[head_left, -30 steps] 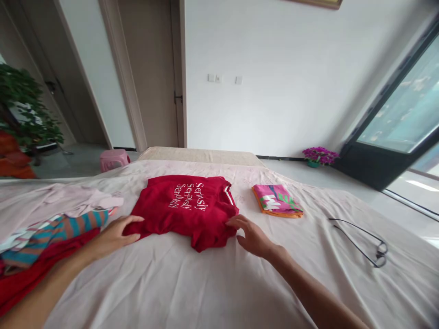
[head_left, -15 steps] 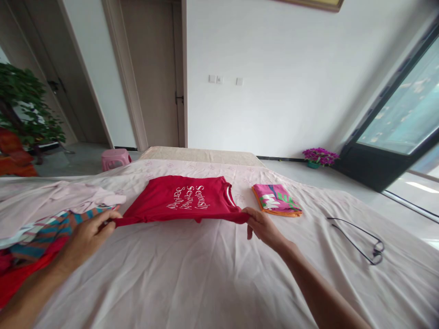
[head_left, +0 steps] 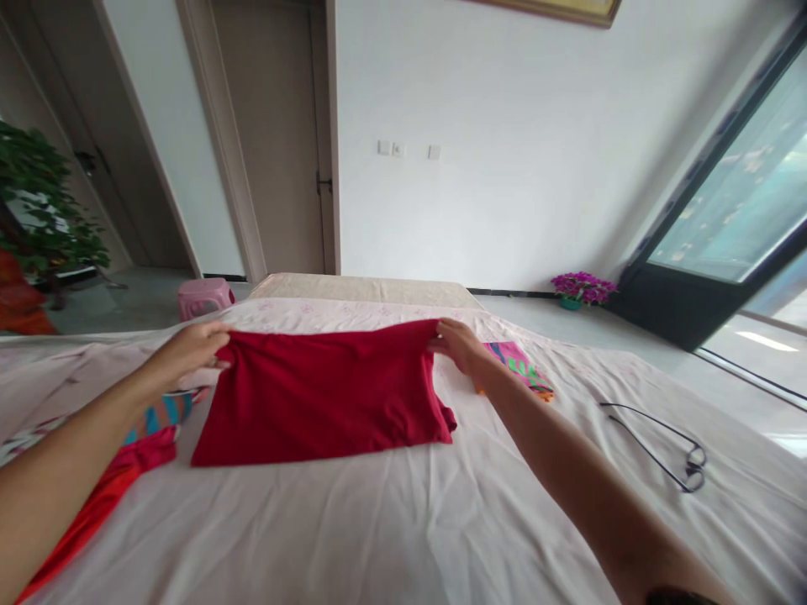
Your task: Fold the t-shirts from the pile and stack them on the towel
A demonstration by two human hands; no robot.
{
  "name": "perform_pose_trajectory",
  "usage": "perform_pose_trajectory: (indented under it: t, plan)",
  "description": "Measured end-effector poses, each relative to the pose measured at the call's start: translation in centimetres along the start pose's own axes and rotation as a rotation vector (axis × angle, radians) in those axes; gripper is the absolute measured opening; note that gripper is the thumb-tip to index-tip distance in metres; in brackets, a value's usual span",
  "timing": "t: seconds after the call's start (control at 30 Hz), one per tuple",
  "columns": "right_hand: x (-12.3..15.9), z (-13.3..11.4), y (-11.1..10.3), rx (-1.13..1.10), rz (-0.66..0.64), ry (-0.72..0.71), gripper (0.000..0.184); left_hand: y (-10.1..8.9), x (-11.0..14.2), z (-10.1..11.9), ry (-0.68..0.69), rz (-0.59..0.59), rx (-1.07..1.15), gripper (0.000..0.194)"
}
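Observation:
A dark red T-shirt, folded into a long rectangle, lies on the pale bed sheet in front of me. My left hand pinches its far left corner, and my right hand grips the far right corner. Between them the far edge is stretched nearly straight, and the near edge rests on the sheet. The shirt's white lettering is hidden. Just beyond my right wrist sits a folded pink and orange garment, partly covered by my forearm.
Loose clothes, among them a bright red garment and a blue-brown striped one, are heaped at the left. Black-framed glasses lie unfolded at the right. Past the bed stand a pink stool and a pot of purple flowers.
Both hands have moved away from me, carrying the shirt's near edge over to the far side. The lettering is now covered, and a plain red side faces up.

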State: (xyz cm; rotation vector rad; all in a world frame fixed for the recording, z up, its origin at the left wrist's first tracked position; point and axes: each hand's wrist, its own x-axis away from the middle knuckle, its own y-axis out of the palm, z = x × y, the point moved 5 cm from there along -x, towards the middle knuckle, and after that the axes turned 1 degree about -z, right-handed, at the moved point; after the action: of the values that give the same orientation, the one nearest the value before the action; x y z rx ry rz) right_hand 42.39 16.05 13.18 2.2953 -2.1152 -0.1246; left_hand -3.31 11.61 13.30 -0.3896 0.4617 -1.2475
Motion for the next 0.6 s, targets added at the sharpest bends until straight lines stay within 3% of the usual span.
perform_pose_trajectory:
  t: [0.07,0.17,0.27,0.37,0.5,0.6]
  plan:
    - [-1.9,-4.7,0.1,-0.126,0.100,-0.291,0.021,-1.8,-1.8,4.3,0.106,0.260,0.193,0.032]
    - [-1.4,-11.2,-0.1,-0.242,0.132,-0.662,0.025,-5.0,-1.3,10.4,0.519,0.615,0.303,0.037]
    - [0.9,-13.5,-0.3,-0.245,0.118,-0.753,0.029,-5.8,1.4,12.4,0.752,0.720,0.262,0.035]
    - [3.1,-10.2,-0.5,-0.222,0.061,-0.642,0.029,-4.2,3.9,9.2,0.661,0.633,0.086,0.031]
    - [5.0,-0.4,-1.5,-0.213,0.002,-0.341,0.027,-0.1,5.2,-0.4,0.380,0.339,-0.197,0.030]
    - [6.4,7.1,-2.4,-0.176,0.037,-0.096,0.032,3.3,5.9,-7.2,0.375,0.069,-0.360,0.027]
